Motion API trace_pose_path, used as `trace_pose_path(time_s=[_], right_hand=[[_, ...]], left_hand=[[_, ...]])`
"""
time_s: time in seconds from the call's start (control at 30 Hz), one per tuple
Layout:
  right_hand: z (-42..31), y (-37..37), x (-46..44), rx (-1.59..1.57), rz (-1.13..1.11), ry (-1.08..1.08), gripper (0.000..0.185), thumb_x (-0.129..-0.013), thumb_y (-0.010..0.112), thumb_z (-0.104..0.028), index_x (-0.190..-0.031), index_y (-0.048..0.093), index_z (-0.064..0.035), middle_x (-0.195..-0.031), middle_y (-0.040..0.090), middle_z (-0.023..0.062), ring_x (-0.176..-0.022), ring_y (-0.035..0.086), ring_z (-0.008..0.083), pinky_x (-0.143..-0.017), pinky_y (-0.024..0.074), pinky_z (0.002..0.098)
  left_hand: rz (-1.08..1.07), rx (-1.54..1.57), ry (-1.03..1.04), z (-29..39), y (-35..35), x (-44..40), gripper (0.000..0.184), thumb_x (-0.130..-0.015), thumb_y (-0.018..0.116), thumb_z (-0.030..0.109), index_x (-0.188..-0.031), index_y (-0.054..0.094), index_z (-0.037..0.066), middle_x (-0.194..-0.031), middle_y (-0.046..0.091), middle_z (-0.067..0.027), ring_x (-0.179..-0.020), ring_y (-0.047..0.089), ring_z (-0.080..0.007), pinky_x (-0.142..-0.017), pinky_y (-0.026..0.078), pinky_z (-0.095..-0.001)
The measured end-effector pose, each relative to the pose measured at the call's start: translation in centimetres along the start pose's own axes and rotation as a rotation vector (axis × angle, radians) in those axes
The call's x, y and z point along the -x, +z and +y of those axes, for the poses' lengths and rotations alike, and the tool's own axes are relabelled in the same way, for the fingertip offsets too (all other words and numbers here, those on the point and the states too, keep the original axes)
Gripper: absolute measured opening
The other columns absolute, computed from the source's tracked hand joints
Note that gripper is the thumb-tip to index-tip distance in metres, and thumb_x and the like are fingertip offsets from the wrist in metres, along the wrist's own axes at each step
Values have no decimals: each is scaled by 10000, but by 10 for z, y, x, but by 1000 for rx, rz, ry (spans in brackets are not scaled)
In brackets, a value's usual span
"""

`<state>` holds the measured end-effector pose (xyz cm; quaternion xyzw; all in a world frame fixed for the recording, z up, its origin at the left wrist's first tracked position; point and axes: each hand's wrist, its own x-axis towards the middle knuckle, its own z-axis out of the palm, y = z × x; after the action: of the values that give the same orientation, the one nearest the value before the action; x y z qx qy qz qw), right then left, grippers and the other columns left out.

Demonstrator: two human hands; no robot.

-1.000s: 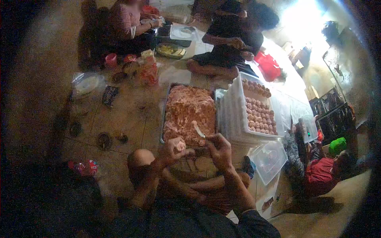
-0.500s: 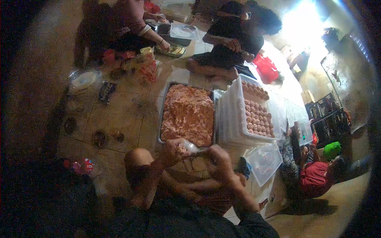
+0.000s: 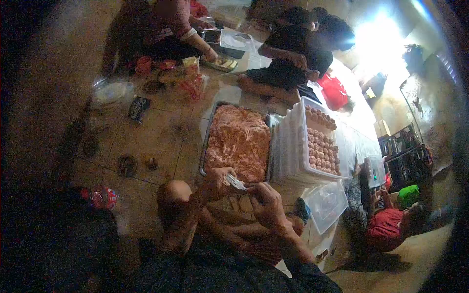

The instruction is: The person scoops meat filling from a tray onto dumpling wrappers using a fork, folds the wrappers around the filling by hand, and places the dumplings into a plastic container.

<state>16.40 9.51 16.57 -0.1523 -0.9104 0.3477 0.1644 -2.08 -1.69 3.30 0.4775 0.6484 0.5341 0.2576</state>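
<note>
A deep metal tray of pinkish minced mixture (image 3: pixel 238 141) lies on the floor just beyond my hands. My left hand (image 3: pixel 216 184) is closed round a small lump of the mixture at the tray's near edge. Between the two hands is a pale, shiny spoon (image 3: pixel 236 182), its bowl against the lump. The fingers of my right hand (image 3: pixel 266 199) pinch its handle. Right of the tray stands a stack of clear plastic boxes (image 3: pixel 288 151); the top one holds rows of round pink balls (image 3: pixel 323 151).
A clear lid (image 3: pixel 326 205) lies right of my knee. Two people sit beyond the tray, one reaching to an oval dish (image 3: pixel 225 63). A person in red (image 3: pixel 388 228) is at the right by a scale (image 3: pixel 375 173). Bags and small bowls (image 3: pixel 127 166) lie left.
The spoon has come down from above the tray to the lump in my left hand. The person at the upper left has reached out to the oval dish.
</note>
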Motion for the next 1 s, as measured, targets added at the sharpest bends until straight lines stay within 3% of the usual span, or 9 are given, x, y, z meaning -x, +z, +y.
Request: trace_pose_path(time_s=[0.13, 0.2, 0.4, 0.63, 0.7, 0.73, 0.8, 0.9, 1.0], right_hand=[[-10, -9, 5, 47, 111, 39, 95, -861, 647, -8, -956, 653, -10, -837, 636, 125, -786, 667, 253, -682, 518, 353], [-14, -11, 3, -67, 237, 132, 100, -858, 653, -4, -958, 655, -10, -842, 632, 122, -786, 658, 248, -675, 511, 354], [-8, -3, 10, -15, 102, -44, 106, -844, 650, -7, -950, 650, -10, -867, 635, 143, -784, 646, 291, -678, 507, 365], [-21, -14, 6, -77, 120, -23, 159, -821, 655, -16, -977, 635, 3, -907, 640, 174, -837, 652, 342, -725, 521, 385], [-33, -21, 12, -159, 210, 169, 149, -837, 664, -29, -980, 635, 2, -926, 642, 178, -873, 659, 353, -739, 526, 397], [-26, -14, 13, -161, 206, 181, 149, -837, 664, -29, -980, 635, 2, -926, 642, 178, -873, 659, 353, -739, 526, 397], [-4, 1, 6, -47, 76, -41, 123, -861, 666, -37, -973, 638, 3, -898, 641, 175, -857, 666, 334, -711, 524, 382], [-10, -7, 17, -111, 235, 148, 105, -876, 664, -41, -962, 636, 14, -873, 629, 173, -846, 664, 323, -696, 519, 372], [-5, -4, 11, 19, 173, 33, 97, -873, 669, -38, -954, 640, 8, -851, 633, 148, -797, 666, 265, -679, 514, 349]], left_hand=[[-50, 634, -6, -49, 19, -4, 260, -861, 725, 195, -1016, 637, 5, -875, 675, -79, -782, 621, -149, -694, 514, -317], [181, 108, 257, 43, -12, 0, 319, -832, 801, 285, -939, 652, 23, -855, 675, -83, -755, 605, -167, -686, 492, -345], [-47, 189, -39, -1, -10, -3, 298, -831, 789, 267, -905, 640, 20, -873, 686, -96, -792, 629, -162, -701, 501, -339], [30, 125, 225, 49, -18, -6, 365, -833, 797, 278, -1044, 625, 34, -919, 686, -63, -830, 637, -147, -759, 521, -301], [46, -266, 325, 23, -16, -15, 409, -810, 838, 288, -1063, 634, 40, -926, 680, -56, -833, 623, -123, -755, 520, -305], [-105, 253, 90, 19, -18, -21, 421, -784, 866, 288, -1035, 634, 42, -925, 678, -54, -835, 618, -111, -753, 522, -307], [-141, 145, -266, 47, -13, -11, 381, -781, 880, 270, -962, 636, 40, -921, 677, -53, -820, 603, -94, -725, 515, -291], [93, 239, 221, 41, -12, -4, 407, -839, 815, 378, -939, 632, 29, -895, 678, -56, -790, 595, -89, -685, 498, -269], [34, 348, 163, 26, -10, -4, 417, -811, 846, 353, -940, 636, 16, -877, 681, -40, -786, 595, -88, -678, 490, -269]])
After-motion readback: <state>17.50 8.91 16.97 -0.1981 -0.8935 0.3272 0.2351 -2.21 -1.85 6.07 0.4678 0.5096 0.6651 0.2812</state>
